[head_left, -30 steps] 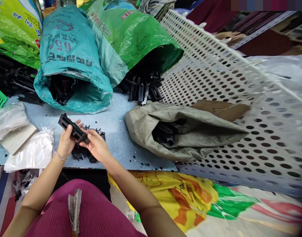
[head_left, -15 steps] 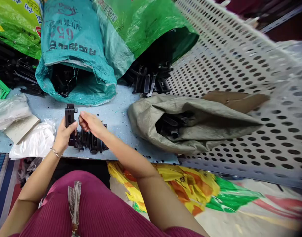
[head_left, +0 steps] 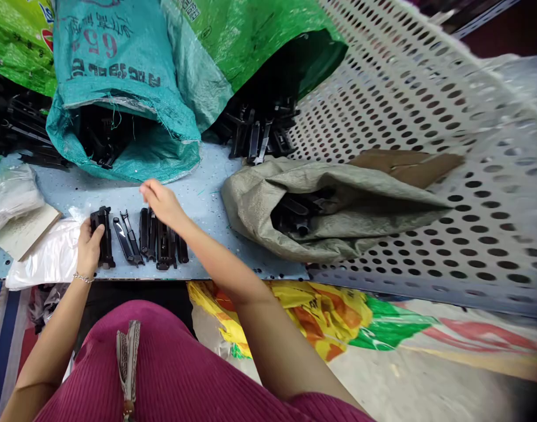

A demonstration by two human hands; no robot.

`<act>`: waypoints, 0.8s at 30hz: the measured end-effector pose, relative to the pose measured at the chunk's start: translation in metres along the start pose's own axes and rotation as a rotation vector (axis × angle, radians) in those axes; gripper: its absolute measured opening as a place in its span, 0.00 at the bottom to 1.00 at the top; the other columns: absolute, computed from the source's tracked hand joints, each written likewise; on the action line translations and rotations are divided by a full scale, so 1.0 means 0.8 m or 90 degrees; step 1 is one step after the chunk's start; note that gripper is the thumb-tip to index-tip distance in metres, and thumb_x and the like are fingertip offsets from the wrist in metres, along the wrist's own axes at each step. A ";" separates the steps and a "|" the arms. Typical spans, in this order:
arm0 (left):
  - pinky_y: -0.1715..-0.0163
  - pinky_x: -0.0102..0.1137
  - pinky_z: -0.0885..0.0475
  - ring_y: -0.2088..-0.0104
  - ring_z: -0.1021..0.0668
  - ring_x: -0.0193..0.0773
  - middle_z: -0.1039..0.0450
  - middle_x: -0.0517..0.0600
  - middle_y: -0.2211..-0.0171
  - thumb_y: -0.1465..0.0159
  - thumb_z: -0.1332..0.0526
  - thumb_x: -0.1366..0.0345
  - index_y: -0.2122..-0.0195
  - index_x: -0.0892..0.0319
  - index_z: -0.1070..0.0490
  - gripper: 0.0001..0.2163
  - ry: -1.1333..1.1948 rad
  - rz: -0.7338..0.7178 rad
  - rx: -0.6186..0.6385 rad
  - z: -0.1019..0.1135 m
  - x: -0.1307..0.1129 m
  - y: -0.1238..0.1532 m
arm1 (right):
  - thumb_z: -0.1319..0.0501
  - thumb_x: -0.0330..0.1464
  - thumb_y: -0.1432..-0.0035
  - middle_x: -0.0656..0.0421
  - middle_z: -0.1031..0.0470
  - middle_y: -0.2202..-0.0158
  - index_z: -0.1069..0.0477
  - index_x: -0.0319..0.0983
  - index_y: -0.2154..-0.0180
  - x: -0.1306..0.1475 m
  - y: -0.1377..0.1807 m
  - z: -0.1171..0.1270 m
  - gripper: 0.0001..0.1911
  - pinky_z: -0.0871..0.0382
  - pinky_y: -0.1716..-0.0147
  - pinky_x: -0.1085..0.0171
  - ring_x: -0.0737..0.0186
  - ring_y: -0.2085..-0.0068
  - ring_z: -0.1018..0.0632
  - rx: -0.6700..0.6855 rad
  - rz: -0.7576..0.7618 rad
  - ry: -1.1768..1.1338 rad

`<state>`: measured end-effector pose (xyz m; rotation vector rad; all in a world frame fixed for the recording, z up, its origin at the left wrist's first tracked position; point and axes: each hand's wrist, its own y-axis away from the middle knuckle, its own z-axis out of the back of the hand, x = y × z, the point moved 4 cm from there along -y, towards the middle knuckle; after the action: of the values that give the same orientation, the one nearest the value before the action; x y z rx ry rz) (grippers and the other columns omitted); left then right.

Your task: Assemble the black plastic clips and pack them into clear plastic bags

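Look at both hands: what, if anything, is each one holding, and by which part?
The left hand has its grip on a black plastic part lying on the table, around its upper end. The right hand holds nothing; it hovers above the row of parts.

Magenta ribbed garment (head_left: pixel 171 375), thin bracelet (head_left: pixel 82 277) at left wrist, bare forearms.

Black plastic parts (head_left: pixel 158 240) lie in a row on a pale blue speckled table (head_left: pixel 207 205). At ten o'clock a teal sack (head_left: pixel 123 76) bears red print; at twelve a green sack (head_left: pixel 255 35); at three a grey-olive sack (head_left: pixel 338 205) on white perforated panel (head_left: pixel 470 146). Magenta ribbed garment (head_left: pixel 175 375) at six.
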<state>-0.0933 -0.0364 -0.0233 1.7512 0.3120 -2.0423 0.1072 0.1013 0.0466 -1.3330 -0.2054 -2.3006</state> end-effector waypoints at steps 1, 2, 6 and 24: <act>0.38 0.45 0.33 0.42 0.25 0.49 0.26 0.57 0.45 0.34 0.37 0.51 0.42 0.58 0.32 0.24 -0.042 -0.009 0.004 -0.003 0.007 0.002 | 0.50 0.38 0.27 0.59 0.25 0.64 0.30 0.40 0.57 -0.005 -0.031 0.004 0.12 0.33 0.58 0.62 0.60 0.62 0.24 -0.022 -0.005 0.007; 0.34 0.46 0.38 0.37 0.29 0.50 0.29 0.58 0.40 0.35 0.37 0.51 0.41 0.58 0.31 0.24 -0.075 -0.017 0.005 -0.010 0.012 0.004 | 0.49 0.36 0.27 0.57 0.25 0.61 0.30 0.40 0.56 -0.008 -0.064 0.005 0.11 0.32 0.54 0.60 0.58 0.58 0.24 -0.040 -0.002 0.022; 0.28 0.47 0.48 0.30 0.37 0.51 0.36 0.60 0.33 0.34 0.38 0.52 0.38 0.57 0.32 0.26 -0.117 -0.055 0.015 -0.042 0.015 0.011 | 0.45 0.31 0.30 0.49 0.28 0.48 0.32 0.37 0.45 -0.002 -0.180 -0.025 0.14 0.34 0.44 0.53 0.52 0.46 0.27 -0.025 -0.013 0.108; 0.63 0.33 0.22 0.63 0.15 0.43 0.17 0.56 0.60 0.39 0.29 0.57 0.41 0.57 0.30 0.26 0.198 0.263 0.478 0.010 -0.075 0.063 | 0.28 0.36 0.42 0.52 0.21 0.49 0.25 0.44 0.46 0.076 0.115 -0.018 0.22 0.24 0.50 0.52 0.52 0.50 0.21 0.380 0.218 -0.005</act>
<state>-0.0710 -0.0737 0.0421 2.3080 -0.7701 -1.6741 0.1139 -0.0039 0.0816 -0.9759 -0.5676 -1.7528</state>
